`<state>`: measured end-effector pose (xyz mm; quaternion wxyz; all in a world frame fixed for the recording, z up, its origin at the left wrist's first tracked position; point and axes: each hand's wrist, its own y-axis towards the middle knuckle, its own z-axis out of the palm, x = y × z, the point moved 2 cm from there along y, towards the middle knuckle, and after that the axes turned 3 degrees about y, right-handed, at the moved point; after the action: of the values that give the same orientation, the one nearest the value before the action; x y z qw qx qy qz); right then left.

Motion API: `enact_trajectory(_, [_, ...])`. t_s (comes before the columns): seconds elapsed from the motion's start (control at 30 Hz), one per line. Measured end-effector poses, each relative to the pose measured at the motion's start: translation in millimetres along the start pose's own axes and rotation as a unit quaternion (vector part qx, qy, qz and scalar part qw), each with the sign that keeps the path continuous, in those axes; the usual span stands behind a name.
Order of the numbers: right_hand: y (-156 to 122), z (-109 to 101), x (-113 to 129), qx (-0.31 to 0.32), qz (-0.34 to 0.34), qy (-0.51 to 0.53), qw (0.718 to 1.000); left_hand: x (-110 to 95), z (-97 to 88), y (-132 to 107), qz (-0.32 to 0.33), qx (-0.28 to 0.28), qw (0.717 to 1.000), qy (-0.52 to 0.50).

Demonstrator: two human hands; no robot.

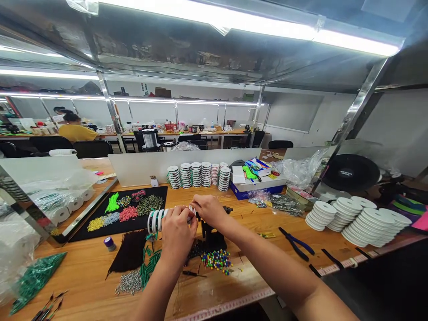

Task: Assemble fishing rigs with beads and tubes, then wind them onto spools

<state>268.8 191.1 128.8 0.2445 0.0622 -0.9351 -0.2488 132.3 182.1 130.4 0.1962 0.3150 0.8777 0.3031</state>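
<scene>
My left hand (pixel 177 234) and my right hand (pixel 209 210) meet above the wooden workbench (pixel 247 285). My left hand grips a white-and-dark striped coil (pixel 155 220), and my right fingers pinch its far end. Just below the hands stands a black bench clamp (pixel 210 236). Near it lies a heap of multicoloured round beads (pixel 217 261). To the left, a black mat (pixel 149 198) holds several bead piles in green, yellow, and red. Blue-handled pliers (pixel 296 244) lie to the right of my hands.
Stacks of white spools (pixel 197 174) stand behind a frosted panel's base, with more spools (pixel 361 223) at right. A blue box (pixel 257 187) and plastic bags sit nearby. Green beads in a bag (pixel 35 278) lie at front left. A person in a yellow top (pixel 75 133) sits beyond.
</scene>
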Motion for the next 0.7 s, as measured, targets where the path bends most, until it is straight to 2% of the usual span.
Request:
enact_trajectory(0.17, [2.8, -2.3, -3.2, -0.012, -0.031, 0.010, 0.999, 0.4, -5.2, -2.5, 0.045, -0.006, 0.999, -0.018])
enact_trajectory(0.27, [-14.4, -15.3, -12.1, -0.078, -0.038, 0.028, 0.996, 12.5, -21.0, -22.4, 0.054, -0.063, 0.996, -0.039])
enact_trajectory(0.33, [-39.6, -27.2, -24.1, -0.143, -0.021, 0.034, 0.989, 29.1, -28.9, -43.3, 0.006, -0.105, 0.993, -0.056])
enact_trajectory(0.37, [-55.4, -32.5, -31.9, -0.174, -0.007, 0.033, 0.984, 38.4, -28.7, -54.1, -0.036, -0.094, 0.992, -0.072])
enact_trajectory(0.43, [-89.8, -39.4, -50.2, -0.218, 0.028, 0.026, 0.975, 53.9, -18.9, -73.5, -0.152, -0.018, 0.978, -0.140])
enact_trajectory(0.47, [-106.4, -40.5, -59.9, -0.228, 0.044, 0.021, 0.972, 57.9, -10.4, -81.3, -0.216, 0.026, 0.954, -0.205])
enact_trajectory(0.53, [-134.1, -38.4, -78.7, -0.221, 0.068, 0.009, 0.973, 55.1, 8.8, -91.2, -0.322, 0.074, 0.871, -0.365])
enact_trajectory(0.63, [-157.6, -29.8, -100.7, -0.159, 0.073, -0.006, 0.985, 33.0, 30.2, -90.2, -0.395, 0.054, 0.740, -0.542])
enact_trajectory(0.7, [-163.3, -24.9, -109.4, -0.105, 0.064, -0.011, 0.992, 17.6, 37.3, -86.0, -0.457, 0.023, 0.631, -0.627])
